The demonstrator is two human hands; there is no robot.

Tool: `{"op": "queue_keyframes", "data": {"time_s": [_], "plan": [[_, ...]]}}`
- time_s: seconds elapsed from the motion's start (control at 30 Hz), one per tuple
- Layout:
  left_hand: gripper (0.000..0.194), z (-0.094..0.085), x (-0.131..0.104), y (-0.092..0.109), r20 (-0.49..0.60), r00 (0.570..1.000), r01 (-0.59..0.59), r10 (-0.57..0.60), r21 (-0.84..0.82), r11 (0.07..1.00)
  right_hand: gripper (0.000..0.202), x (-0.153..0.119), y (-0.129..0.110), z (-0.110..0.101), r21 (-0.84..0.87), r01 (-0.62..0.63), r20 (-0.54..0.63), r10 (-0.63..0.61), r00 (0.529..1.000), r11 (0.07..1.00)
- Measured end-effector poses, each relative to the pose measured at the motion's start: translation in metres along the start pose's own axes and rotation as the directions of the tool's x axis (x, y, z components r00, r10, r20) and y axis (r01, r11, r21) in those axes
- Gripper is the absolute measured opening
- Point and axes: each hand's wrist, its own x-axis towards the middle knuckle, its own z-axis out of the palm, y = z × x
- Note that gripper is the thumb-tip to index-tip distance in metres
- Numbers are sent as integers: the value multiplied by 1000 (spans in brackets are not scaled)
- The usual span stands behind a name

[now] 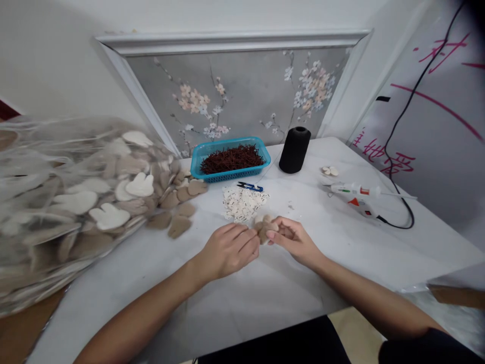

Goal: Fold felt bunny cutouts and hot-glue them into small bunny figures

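Between my hands, above the white table, is a small brown and cream fabric piece (266, 230) with rounded lobes. My right hand (294, 240) is closed on its right side, thumb in front and fingers behind. My left hand (233, 247) is closed at its left edge, fingers curled; whatever lies inside those fingers is hidden. Just beyond the hands lies a pile of small white tags (242, 202) with dark marks. A pair of blue thread snips (250, 186) rests at the far edge of that pile.
A blue basket (231, 177) holds dark red-brown strands. Near it stands a black thread cone (294, 151). At right lie a white glue gun (359, 194) with a black cord and a white petal-shaped piece (329, 171). A clear bag (87, 202) of fabric cutouts fills the left, with loose brown cutouts (179, 226) beside it.
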Motion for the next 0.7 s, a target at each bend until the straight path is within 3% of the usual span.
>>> {"op": "queue_keyframes", "data": {"time_s": [0.17,0.4,0.7], "plan": [[6,6,1,7,-12,1000,29,-29,-6,1000,32,1,2,4,108,-23,17,21,1000,994],[9,15,-1,8,-51,984,160,-171,-173,972,36,0,4,2,135,-125,-44,132,990,983],[10,22,-4,9,-62,969,216,-237,-245,945,35,-1,8,3,194,-146,-62,161,985,970]]}}
